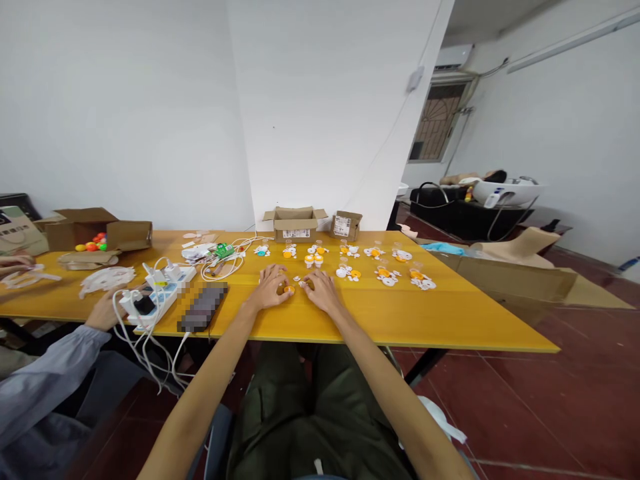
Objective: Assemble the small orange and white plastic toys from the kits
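My left hand (271, 288) rests low over the table, thumb and fingers closed round a small orange ring-shaped piece (289, 290). Close by on its right, my right hand (321, 291) has its thumb and fingertips pinched on a tiny white piece (303, 284); its exact kind is too small to tell. Just beyond the hands stand a few small orange-and-white cups (314, 260). A cluster of white discs with an orange part (349, 273) lies to the right of my right hand.
More clusters of white and orange parts (387, 277) lie across the yellow table (400, 317). Two cardboard boxes (295, 223) stand at the back. To the left are a dark phone-like device (204, 307), a power strip (165, 293) with cables, and a co-worker's hand (106, 312).
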Demonstrator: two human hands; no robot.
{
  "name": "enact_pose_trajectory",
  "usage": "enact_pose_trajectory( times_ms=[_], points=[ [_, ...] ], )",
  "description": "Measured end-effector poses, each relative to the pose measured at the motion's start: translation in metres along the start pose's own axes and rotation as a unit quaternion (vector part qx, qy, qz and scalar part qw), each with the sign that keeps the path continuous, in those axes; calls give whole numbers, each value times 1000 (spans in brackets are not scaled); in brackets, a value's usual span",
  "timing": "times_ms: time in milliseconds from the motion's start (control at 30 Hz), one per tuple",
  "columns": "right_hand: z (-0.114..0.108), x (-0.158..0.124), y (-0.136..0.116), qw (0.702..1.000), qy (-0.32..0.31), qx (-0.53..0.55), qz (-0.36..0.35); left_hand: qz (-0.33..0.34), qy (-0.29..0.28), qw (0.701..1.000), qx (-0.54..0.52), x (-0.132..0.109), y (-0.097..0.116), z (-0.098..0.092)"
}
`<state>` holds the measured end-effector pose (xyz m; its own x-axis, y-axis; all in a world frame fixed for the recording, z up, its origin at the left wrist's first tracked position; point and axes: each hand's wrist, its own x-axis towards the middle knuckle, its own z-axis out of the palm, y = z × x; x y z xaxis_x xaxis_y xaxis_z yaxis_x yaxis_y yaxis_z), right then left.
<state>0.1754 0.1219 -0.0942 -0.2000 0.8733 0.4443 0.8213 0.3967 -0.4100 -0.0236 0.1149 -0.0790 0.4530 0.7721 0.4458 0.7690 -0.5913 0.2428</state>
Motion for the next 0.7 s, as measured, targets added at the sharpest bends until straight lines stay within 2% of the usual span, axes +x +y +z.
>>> enact_pose_trajectory(
  times_ms=[700],
  points=[
    [-5, 1, -2, 999, -27, -37, 6, 16, -19, 999, -26, 2, 2, -2]
  ],
)
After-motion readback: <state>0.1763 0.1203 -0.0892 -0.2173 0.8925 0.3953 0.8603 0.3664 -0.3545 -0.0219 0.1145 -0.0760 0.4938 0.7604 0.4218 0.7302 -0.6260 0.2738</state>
